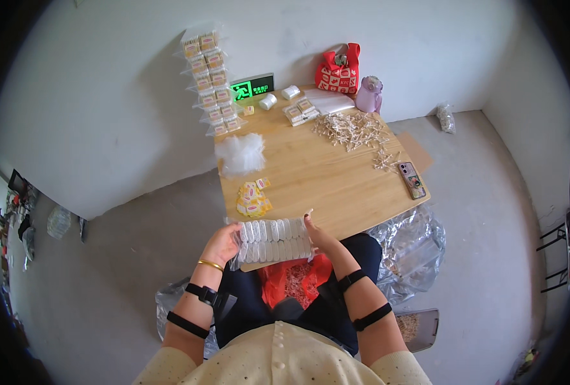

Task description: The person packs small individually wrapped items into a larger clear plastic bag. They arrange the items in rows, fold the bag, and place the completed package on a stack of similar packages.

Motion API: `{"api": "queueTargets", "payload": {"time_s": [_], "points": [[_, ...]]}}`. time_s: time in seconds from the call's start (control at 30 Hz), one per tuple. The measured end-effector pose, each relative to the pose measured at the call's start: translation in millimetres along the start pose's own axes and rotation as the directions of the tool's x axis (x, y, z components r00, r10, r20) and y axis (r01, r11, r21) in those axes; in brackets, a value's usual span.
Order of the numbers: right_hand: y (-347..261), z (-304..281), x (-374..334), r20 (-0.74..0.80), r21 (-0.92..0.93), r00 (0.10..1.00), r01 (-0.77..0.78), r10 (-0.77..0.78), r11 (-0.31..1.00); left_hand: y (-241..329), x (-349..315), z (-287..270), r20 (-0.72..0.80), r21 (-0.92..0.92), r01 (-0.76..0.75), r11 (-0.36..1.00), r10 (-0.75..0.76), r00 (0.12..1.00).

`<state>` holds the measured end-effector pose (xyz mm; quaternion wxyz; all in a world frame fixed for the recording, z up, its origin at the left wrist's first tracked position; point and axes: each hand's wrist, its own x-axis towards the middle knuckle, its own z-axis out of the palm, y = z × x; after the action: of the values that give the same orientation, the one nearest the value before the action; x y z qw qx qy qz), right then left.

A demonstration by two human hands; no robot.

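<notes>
Over the table's near edge I hold a clear plastic pack (pixel 273 240) filled with two rows of white, rounded oblong pieces. My left hand (pixel 222 246) is closed on its left end, with the fingers partly under it. At the other end, my right hand (pixel 321 235) grips the pack, its thumb raised along the side and the other fingers largely hidden. A small whitish bit, too small to name, shows by the right thumb tip. Just beyond the pack lie yellow and white printed cards (pixel 253 199) in a loose pile.
On the wooden table (pixel 317 186) are crumpled clear bags (pixel 241 154), a tall stack of packs (pixel 211 83), loose cotton swabs (pixel 352 130) and a phone (pixel 412 179). Behind stand a red bag (pixel 338 74) and purple bottle (pixel 369 95). A red bag (pixel 294 282) hangs between my legs.
</notes>
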<state>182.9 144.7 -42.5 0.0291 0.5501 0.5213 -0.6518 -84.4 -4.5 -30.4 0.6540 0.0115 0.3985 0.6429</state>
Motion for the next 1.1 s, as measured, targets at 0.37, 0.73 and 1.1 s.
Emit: {"api": "queueTargets", "payload": {"time_s": [0.37,0.73,1.1], "points": [[27.3,19.1,29.6,-0.383,-0.573,0.769,0.237,-0.512,0.784,-28.7,18.1,-23.2,-0.115,0.165,-0.049,0.985,0.068,0.991],[27.4,31.0,18.1,-0.465,-0.588,0.689,0.229,-0.556,0.776,-44.5,6.8,-9.5,-0.214,0.461,-0.068,0.885,0.186,0.959],[43.4,19.3,35.6,-0.398,-0.483,0.738,0.336,-0.545,0.809,-52.0,8.2,-14.5,-0.225,0.518,-0.148,0.843,0.301,0.927]]}}
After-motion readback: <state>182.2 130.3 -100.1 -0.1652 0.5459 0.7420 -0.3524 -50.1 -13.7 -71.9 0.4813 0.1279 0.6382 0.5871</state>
